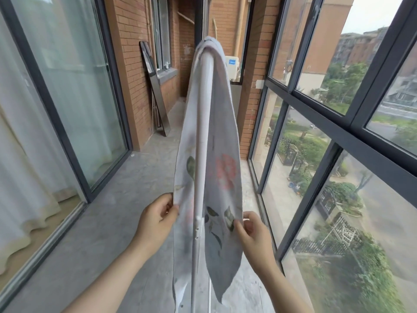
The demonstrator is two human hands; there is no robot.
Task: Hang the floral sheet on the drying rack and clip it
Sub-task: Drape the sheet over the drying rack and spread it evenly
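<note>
A: While the floral sheet (pixel 223 172) straddles the top rail of the drying rack (pixel 204 105), what might fail?

B: The left hand (pixel 155 220) pinches its left edge, the right hand (pixel 252 231) its right edge. With no clip on, an uneven tug could slide it off.

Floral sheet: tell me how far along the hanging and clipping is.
Done: the floral sheet is draped over the drying rack, with a panel down each side of its rail. In hand: the left hand pinches the left edge and the right hand pinches the right edge, apparently evening it. Left: clipping. No clip shows on the sheet or in either hand.
</note>
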